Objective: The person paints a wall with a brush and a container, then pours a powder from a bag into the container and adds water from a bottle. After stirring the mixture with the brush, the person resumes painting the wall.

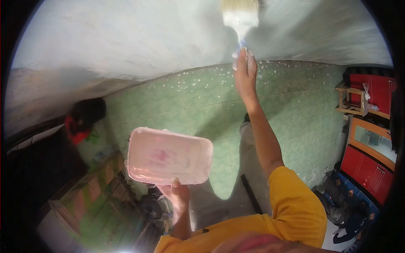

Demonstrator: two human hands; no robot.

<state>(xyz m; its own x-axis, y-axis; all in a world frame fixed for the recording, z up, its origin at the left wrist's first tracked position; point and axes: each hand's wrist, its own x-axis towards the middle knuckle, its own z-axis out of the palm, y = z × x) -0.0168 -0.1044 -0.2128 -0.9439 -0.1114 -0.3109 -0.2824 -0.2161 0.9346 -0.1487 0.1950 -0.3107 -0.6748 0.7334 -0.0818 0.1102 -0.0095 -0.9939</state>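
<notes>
My right hand (pixel 245 71) is stretched far forward, its fingers closed round the handle of a wide paintbrush (pixel 241 21). White paint coats the brush's lower part and my fingers, and its pale bristles point up against the whitish wall (pixel 160 38). Lower and to the left, my left hand (pixel 176 194) grips the near edge of a shallow rectangular plastic tub (pixel 168 157), thumb over the rim. The tub is pale pink inside, with a darker pink smear on its bottom; the fingers beneath it are mostly hidden.
Green floor tiles (pixel 198 90) carry white paint spots along the wall's foot. Red cabinets (pixel 363 173) and a small wooden stool (pixel 352 101) stand at right, with dark bags (pixel 337 206) below. At left are a dark red-and-black object (pixel 84 118) and a wooden piece (pixel 101 185).
</notes>
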